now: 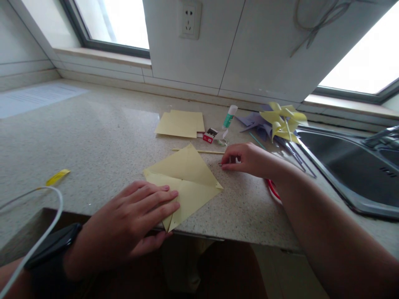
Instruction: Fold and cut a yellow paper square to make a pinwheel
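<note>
My left hand (140, 216) lies over the left corner of a creased yellow paper square (193, 182). Its fingers are stretched together on top, and the thumb is at the counter's front edge by the near corner. The paper has small holes in its middle and corners. To the right of it, my right hand (243, 158) is closed in a pinch low over the counter. A tiny shiny metal piece (220, 165) shows at its fingertips, too small to name. Behind the paper lies a thin wooden stick (208, 152), partly covered by it.
Further back are stacked yellow sheets (181, 123), an opened small red box (209, 136) and a standing glue stick (230, 117). Yellow and purple paper pinwheels (283, 122) lie beside the sink (349, 174). Red handles (273, 191) show under my right forearm. A white cable (59, 203) crosses at left.
</note>
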Action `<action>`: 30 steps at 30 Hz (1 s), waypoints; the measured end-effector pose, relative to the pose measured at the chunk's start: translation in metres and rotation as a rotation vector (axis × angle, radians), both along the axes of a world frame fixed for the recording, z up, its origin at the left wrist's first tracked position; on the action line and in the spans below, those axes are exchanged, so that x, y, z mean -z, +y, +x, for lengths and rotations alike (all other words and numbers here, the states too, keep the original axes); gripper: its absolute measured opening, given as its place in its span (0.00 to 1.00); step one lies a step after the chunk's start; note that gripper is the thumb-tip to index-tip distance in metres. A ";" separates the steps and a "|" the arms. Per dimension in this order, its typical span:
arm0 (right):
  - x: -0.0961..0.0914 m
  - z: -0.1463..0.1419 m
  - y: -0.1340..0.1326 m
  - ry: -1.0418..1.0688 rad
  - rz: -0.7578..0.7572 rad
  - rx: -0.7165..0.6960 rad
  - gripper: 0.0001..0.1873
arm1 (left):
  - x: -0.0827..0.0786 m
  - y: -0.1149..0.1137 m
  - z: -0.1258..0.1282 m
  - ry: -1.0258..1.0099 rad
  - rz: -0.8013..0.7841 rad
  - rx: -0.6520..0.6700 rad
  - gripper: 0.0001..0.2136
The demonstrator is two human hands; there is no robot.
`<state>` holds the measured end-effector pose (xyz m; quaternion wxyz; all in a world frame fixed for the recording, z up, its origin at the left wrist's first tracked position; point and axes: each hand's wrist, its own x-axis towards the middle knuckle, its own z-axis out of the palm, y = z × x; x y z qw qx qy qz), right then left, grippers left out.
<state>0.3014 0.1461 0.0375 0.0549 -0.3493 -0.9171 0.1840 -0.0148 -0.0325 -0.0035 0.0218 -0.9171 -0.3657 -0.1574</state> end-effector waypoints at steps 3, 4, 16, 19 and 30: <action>0.001 -0.001 0.001 0.000 0.009 -0.004 0.08 | 0.000 0.000 -0.001 -0.002 0.002 0.011 0.17; 0.001 -0.001 0.000 0.003 0.014 -0.010 0.08 | 0.000 0.000 -0.001 -0.002 0.004 0.010 0.17; 0.009 -0.005 0.000 0.034 0.112 0.016 0.09 | 0.000 0.000 0.001 -0.014 0.007 0.008 0.18; 0.008 -0.007 -0.002 0.031 0.123 -0.012 0.07 | -0.001 -0.001 0.001 -0.028 0.006 0.007 0.17; 0.005 -0.010 -0.010 0.205 0.108 0.078 0.07 | -0.005 0.001 0.001 -0.038 -0.062 -0.004 0.16</action>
